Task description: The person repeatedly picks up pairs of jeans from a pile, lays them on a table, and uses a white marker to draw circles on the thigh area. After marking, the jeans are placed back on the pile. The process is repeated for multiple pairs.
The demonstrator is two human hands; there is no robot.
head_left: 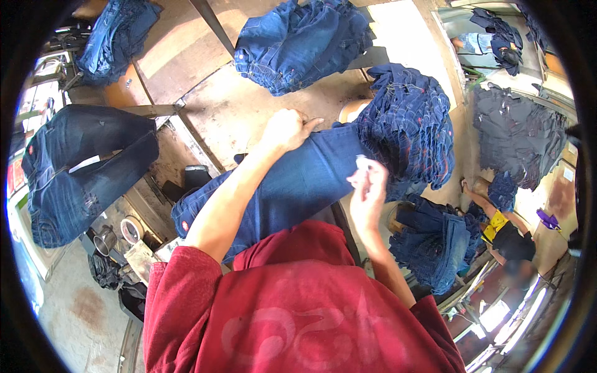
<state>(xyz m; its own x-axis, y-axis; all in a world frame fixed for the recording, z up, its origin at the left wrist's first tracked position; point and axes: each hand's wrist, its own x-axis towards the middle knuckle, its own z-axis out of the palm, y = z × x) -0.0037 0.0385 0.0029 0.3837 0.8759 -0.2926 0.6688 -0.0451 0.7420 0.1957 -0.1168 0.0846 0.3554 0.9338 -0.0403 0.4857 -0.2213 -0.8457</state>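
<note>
A pair of dark blue jeans (298, 174) stretches across in front of my red top, its waist end with a small red tag toward the lower left. Closed at the far edge of the jeans is my left hand (287, 132), fingers curled and thumb pointing right. My right hand (368, 186) is raised at the right end of the jeans, its fingers pinched together and slightly blurred. Something small and pale shows at those fingertips, too small to name. Just beyond it stands a tall stack of folded jeans (410, 124).
More jeans (301, 43) are heaped at the far side of the wooden table (217, 99). A dark pair of jeans (87, 168) hangs at the left, above a tape roll (130, 230). Right of me lie a jeans pile (432, 242), dark garments (516, 130) and another person (513, 239).
</note>
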